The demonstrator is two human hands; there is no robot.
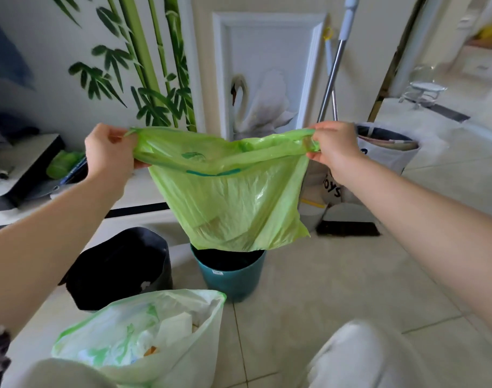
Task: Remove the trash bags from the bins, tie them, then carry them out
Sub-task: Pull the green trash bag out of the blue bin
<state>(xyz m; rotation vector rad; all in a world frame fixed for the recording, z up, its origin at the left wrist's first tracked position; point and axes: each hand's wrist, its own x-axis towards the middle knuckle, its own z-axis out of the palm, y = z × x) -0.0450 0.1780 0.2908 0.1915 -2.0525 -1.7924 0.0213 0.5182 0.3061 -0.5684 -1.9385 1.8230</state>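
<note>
while the green trash bag [231, 197] hangs clear above the teal bin [231, 273], its mouth is stretched wide btwn both hands: left hand [107, 152] pinches one rim corner, right hand [337, 149] pinches the other. risk, judged: thin film could tear at the pinch pts or slip from one grip, dumping contents onto tile; mouth not yet tied, so a tilt may spill. nearby: black bin [121, 270] just left of teal bin; second light bag [144, 334], open w/ paper waste, near the knees. mop handle [334, 68], dustpan and fabric toy basket [387, 152] crowd the right side, likely obstructing carry-out.
</note>
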